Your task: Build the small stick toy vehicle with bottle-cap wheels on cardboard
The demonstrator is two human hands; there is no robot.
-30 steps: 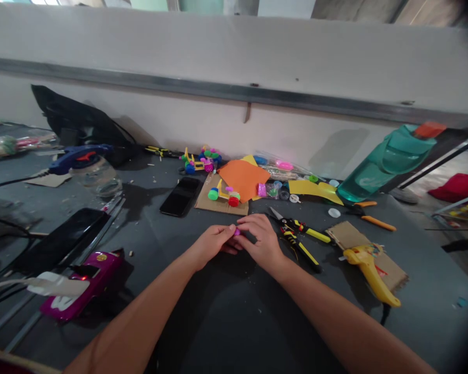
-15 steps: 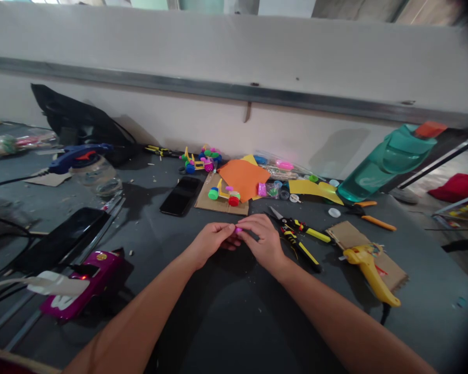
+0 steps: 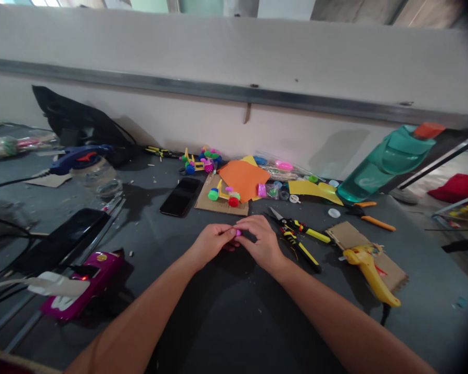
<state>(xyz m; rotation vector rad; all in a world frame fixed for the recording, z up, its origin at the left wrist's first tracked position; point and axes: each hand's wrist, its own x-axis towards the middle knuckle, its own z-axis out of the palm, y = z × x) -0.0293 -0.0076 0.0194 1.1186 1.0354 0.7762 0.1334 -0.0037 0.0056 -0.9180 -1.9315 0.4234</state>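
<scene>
Between the fingertips of both hands is a small pink-purple piece (image 3: 238, 232), mostly covered by fingers; its kind I cannot make out. My left hand (image 3: 212, 242) pinches it from the left, and my right hand (image 3: 259, 238) grips it from the right. Just beyond them a small toy car (image 3: 223, 195) with yellow frame and green and red wheels stands on a cardboard piece (image 3: 218, 208). Close to my right hand lie yellow-and-black pliers (image 3: 302, 250) and a second cutting tool (image 3: 310, 230) with a similar handle.
A black phone (image 3: 180, 197) lies left of the cardboard. Orange paper (image 3: 244, 179) and more toy cars (image 3: 198, 162) sit by the wall. On the right are a yellow glue gun (image 3: 370, 272) and a teal bottle (image 3: 386, 165); at left, a purple power strip (image 3: 101, 280) and a blue glue gun (image 3: 80, 157).
Both hands stay in nearly the same place. The fingers have shifted slightly, and a little more of the pink-purple piece shows between them.
</scene>
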